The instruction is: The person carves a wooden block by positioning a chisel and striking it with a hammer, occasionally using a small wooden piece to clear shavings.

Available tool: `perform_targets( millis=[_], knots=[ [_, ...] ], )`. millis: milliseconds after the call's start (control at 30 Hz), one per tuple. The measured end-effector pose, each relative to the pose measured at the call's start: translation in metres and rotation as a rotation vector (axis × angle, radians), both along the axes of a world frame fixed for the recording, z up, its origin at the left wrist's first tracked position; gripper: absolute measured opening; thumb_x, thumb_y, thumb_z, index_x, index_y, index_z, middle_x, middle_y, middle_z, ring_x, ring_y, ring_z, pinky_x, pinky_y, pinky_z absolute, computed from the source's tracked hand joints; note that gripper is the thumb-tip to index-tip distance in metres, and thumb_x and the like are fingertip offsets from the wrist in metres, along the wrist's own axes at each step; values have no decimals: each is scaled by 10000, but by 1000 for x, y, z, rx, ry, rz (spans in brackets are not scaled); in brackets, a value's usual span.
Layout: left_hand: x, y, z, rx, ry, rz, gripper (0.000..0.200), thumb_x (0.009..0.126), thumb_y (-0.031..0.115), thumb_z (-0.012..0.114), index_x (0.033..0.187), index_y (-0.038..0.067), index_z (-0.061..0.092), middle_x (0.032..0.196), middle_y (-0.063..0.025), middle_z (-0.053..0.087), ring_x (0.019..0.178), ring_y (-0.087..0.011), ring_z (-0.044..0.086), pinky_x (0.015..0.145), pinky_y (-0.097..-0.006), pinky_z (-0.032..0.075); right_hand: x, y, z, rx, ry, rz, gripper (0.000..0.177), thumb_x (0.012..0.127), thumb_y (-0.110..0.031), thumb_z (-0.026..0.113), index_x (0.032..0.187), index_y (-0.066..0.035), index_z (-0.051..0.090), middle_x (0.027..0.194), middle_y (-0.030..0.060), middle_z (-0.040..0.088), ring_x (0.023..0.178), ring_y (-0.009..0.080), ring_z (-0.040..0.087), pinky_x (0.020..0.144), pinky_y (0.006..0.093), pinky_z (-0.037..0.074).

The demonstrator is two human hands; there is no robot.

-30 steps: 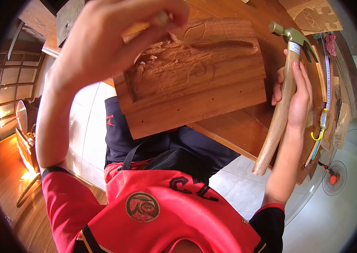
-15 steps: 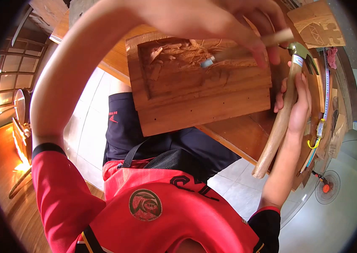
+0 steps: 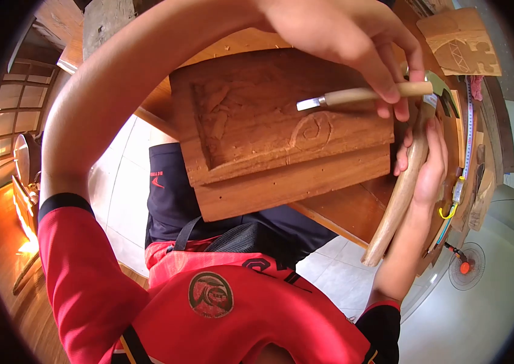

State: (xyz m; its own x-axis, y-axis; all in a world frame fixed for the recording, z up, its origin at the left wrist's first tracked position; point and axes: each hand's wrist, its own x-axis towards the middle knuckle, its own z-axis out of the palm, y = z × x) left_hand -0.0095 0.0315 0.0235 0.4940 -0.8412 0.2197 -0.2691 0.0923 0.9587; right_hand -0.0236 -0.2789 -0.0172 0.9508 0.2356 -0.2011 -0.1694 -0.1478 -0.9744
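Fig.: Carved relief panel lies on the desk, at its near edge. L. hand grip is closed on the chisel, with the blade held above the incised spiral. R. hand grip is wrapped round the claw hammer handle. The edge should be seated in the cut before the butt is struck, w/ light taps. The hammer head is partly hidden by l. fingers, and the carving detail is blurred.

White tile floor, standing fan, paned windows.
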Motion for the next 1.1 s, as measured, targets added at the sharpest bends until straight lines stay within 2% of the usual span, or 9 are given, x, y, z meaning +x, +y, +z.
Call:
perform_targets(
  millis=[67, 167, 467, 600, 733, 833, 933, 1000, 1100],
  knots=[
    [21, 0, 11, 47, 225, -147, 436, 999, 215, 659, 1294, -75, 520, 1196, -163, 746, 1155, -203, 672, 1021, -336, 491, 1, 0, 0, 2, 9, -9, 373, 1102, -349, 438, 1311, -61, 549, 765, 52, 541, 460, 110, 502, 377, 246, 429],
    [5, -2, 0, 38, 62, 1, 383, 1004, 216, 647, 1252, -61, 555, 1171, -137, 750, 1107, -193, 674, 1013, -333, 486, 2, 1, 1, 2, 13, -12, 311, 1104, -338, 421, 1168, -62, 549, 751, 50, 539, 454, 109, 501, 365, 245, 419],
    [-6, 1, -13, -22, -25, 120, 282, 989, 199, 609, 1110, -56, 607, 982, -69, 764, 942, -144, 662, 882, -289, 486, -2, 8, 4, -48, 31, -56, 416, 1114, -368, 353, 1252, -26, 546, 752, 18, 527, 442, 72, 470, 364, 208, 392],
    [-1, -5, 20, 191, 240, 148, 266, 982, 183, 605, 1101, -55, 609, 977, -63, 761, 892, -123, 655, 817, -273, 495, -5, 9, 10, -40, 33, -44, 418, 1121, -400, 364, 1197, -35, 554, 759, 27, 521, 443, 73, 475, 366, 217, 395],
    [-10, -5, -20, -86, 117, 173, 241, 979, 160, 606, 1096, -51, 613, 974, -66, 760, 869, -116, 651, 793, -266, 497, -6, 5, 16, -40, 6, -28, 430, 1124, -414, 363, 1184, -28, 544, 785, 36, 518, 444, 70, 458, 365, 217, 395],
    [-12, -3, -29, -147, 0, 174, 231, 978, 150, 605, 1096, -48, 616, 985, -73, 762, 877, -117, 661, 802, -266, 506, -6, 4, 17, -40, -10, -7, 424, 1125, -406, 362, 1199, -23, 529, 806, 39, 513, 450, 69, 452, 369, 211, 398],
    [-7, -2, -31, -112, -13, 138, 226, 976, 143, 607, 1099, -47, 617, 1002, -84, 765, 906, -118, 676, 832, -272, 518, -7, 10, 20, -101, -26, -83, 582, 1103, -395, 371, 1509, 21, 401, 728, 32, 494, 412, 76, 431, 340, 218, 392],
    [-6, -4, -32, -113, 19, 128, 224, 974, 139, 611, 1100, -47, 615, 1015, -92, 767, 935, -121, 688, 856, -280, 526, -8, 9, 20, -76, -22, -101, 583, 1103, -388, 372, 1514, 24, 394, 721, 35, 491, 410, 84, 430, 339, 223, 391],
    [-5, -5, 7, 130, 233, 144, 225, 978, 144, 625, 1095, -47, 609, 1023, -102, 768, 956, -130, 697, 872, -292, 531, -9, 6, 26, -55, -56, -73, 570, 1107, -360, 364, 1523, 28, 378, 712, 43, 486, 403, 97, 428, 339, 229, 393]
  ],
)
